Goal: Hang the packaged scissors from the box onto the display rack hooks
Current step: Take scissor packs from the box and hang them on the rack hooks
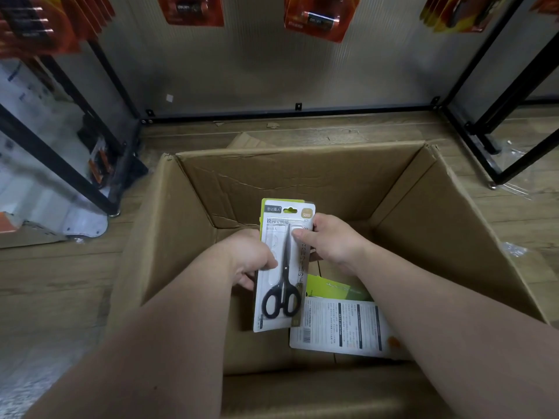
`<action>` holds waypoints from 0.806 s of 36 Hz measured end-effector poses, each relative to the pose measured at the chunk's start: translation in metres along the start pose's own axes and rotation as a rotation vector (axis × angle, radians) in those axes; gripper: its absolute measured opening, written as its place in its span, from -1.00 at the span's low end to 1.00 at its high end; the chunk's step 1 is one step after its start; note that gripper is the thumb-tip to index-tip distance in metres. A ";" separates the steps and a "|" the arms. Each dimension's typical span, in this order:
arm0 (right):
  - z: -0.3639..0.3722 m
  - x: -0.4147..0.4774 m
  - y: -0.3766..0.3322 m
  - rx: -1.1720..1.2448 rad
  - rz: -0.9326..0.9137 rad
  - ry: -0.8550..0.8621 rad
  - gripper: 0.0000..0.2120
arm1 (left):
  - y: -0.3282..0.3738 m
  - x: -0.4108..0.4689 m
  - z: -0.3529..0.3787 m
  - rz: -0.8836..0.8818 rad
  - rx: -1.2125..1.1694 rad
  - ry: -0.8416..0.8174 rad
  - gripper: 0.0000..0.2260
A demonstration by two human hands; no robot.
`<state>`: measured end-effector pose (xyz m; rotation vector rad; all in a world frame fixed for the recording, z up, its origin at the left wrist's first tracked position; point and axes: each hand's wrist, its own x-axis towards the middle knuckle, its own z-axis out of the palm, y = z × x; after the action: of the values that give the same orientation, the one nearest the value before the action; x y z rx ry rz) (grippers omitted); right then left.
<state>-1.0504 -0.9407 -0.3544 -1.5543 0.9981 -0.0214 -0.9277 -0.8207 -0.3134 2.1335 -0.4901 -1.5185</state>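
Observation:
A packaged pair of black-handled scissors point(282, 267) on a white and green card is held upright over the open cardboard box point(447, 225). My left hand point(251, 261) grips the pack's left edge, thumb on the front. My right hand point(329, 240) pinches its upper right edge. More scissor packs point(338, 325) lie face down on the box floor, one with a green top. The display rack's back panel point(272, 71) rises behind the box; no hook is visible in this view.
Orange battery packs point(314, 19) hang along the top of the rack panel. Black metal rack frames point(490, 122) stand left and right of the box on the wooden floor. A mirror-like side panel point(45, 146) is at the left.

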 end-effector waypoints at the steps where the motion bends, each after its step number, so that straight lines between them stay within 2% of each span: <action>1: 0.000 0.001 0.000 0.007 0.000 0.003 -0.86 | 0.000 0.000 0.000 0.001 0.001 0.001 -0.69; 5: -0.002 -0.001 0.000 0.004 -0.001 0.001 -0.85 | 0.001 -0.002 0.000 0.014 0.006 0.011 -0.72; 10: -0.015 -0.005 -0.003 -0.099 0.064 -0.059 -0.68 | -0.001 -0.002 -0.003 0.010 0.003 0.044 -0.69; 13: -0.026 -0.009 0.000 -0.322 0.119 -0.073 -0.70 | -0.004 -0.002 -0.005 0.000 0.005 0.061 -0.68; 16: -0.035 -0.013 0.006 -0.769 0.135 -0.103 -0.71 | -0.006 -0.003 -0.006 0.003 0.008 0.088 -0.69; 18: -0.037 -0.016 0.015 -0.964 0.155 -0.189 -0.82 | -0.006 -0.003 -0.007 0.004 -0.005 0.108 -0.69; 20: -0.036 -0.017 0.024 -1.059 0.219 -0.291 -0.83 | -0.007 -0.003 -0.009 0.000 -0.020 0.118 -0.68; 24: -0.029 -0.024 0.030 -1.153 0.298 -0.483 -0.61 | -0.009 -0.003 -0.012 -0.013 -0.032 0.110 -0.68; 29: -0.016 -0.026 0.035 -1.233 0.321 -0.549 -0.59 | -0.010 -0.002 -0.013 -0.012 -0.018 0.103 -0.69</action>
<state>-1.0954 -0.9346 -0.3656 -2.2379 0.7958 1.3949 -0.9160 -0.8092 -0.3136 2.1912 -0.4264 -1.4059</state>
